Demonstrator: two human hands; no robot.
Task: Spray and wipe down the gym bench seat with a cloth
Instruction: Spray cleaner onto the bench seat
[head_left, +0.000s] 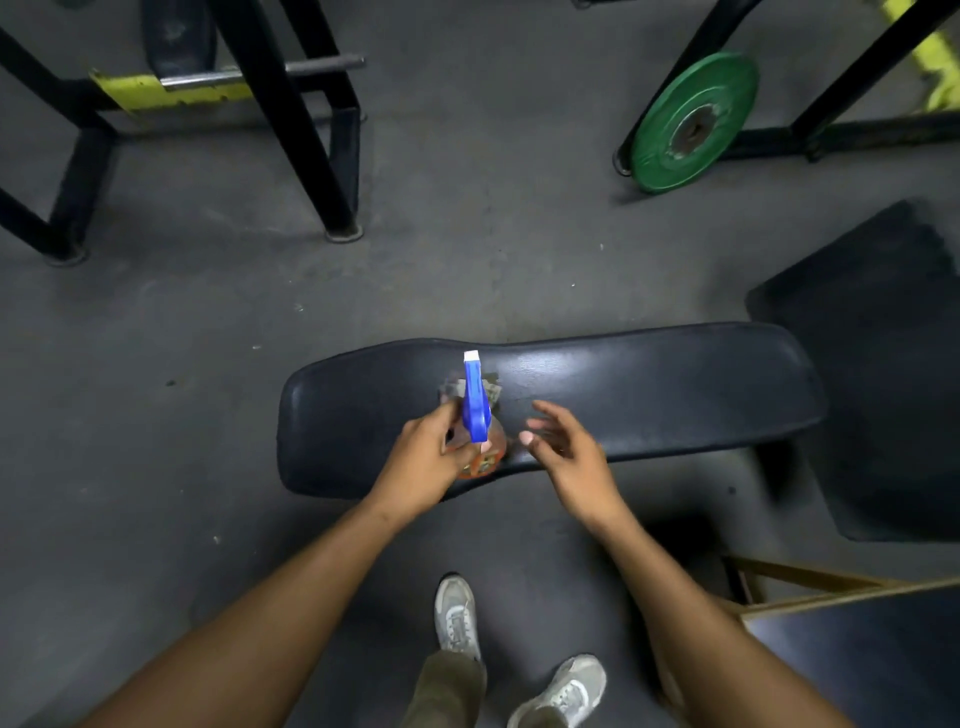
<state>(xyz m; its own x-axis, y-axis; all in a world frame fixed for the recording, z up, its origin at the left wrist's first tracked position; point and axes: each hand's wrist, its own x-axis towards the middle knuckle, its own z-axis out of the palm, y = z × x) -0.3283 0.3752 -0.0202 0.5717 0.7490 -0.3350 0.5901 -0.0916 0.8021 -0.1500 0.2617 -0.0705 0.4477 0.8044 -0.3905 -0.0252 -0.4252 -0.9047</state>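
A black padded bench seat (649, 384) lies across the middle of the view. My left hand (431, 457) is wrapped around a spray bottle (477, 405) with a blue trigger head, a white nozzle and an orange body, held over the seat's left part with the nozzle pointing away from me. Part of a greyish cloth (493, 389) shows on the seat right behind the bottle, mostly hidden by it. My right hand (563, 447) hovers just right of the bottle with its fingers spread and nothing in it.
A green weight plate (693, 122) leans on a black frame at the back right. A black rack with a yellow part (171, 91) stands at the back left. Another dark pad (872, 364) sits to the right. My shoes (457, 618) are on the grey floor below.
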